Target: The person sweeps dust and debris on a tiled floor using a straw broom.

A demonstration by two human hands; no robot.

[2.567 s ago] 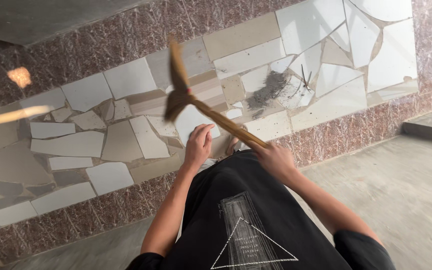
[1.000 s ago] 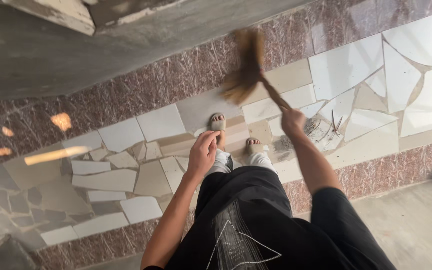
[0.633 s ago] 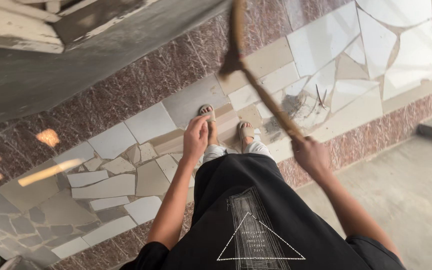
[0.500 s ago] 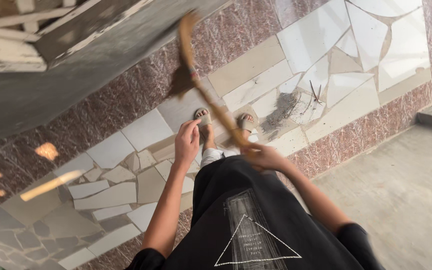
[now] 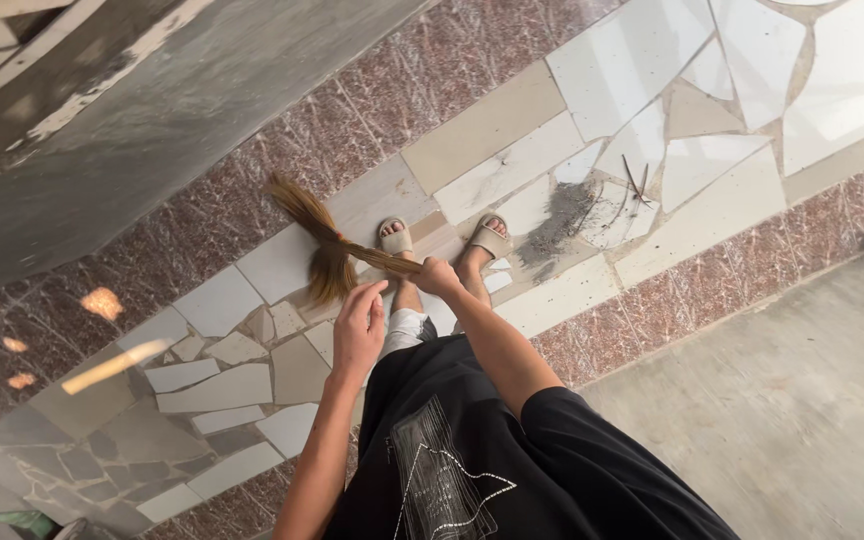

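Head view: the right hand [image 5: 438, 276] is closed in a fist around the thin handle end of a grass broom [image 5: 327, 245], and the broom runs out from it toward the left of the picture, low over the floor. The left hand [image 5: 360, 330] hangs just below and to the left of the right, its fingers loosely curled and holding nothing; its fingertips come close to the lower bristles, though whether they touch cannot be told. The broom lies in front of the person's body, left of the two feet in pale sandals [image 5: 491, 238], over a light tile.

The broom is a bundle of brown-gold dry fibres, bound tight at a narrow waist and spreading from there into two tufts, one slanting up and left, the other drooping downward. Its edges are blurred.

Right of the feet a small grey pile of dust [image 5: 564, 212] with a few thin twigs sits on the mosaic floor [image 5: 652, 60] of broken white and beige tiles, bordered by reddish-brown speckled stone. A plain grey concrete floor [image 5: 782, 380] fills the lower right. The person wears a black shirt with a white line print.
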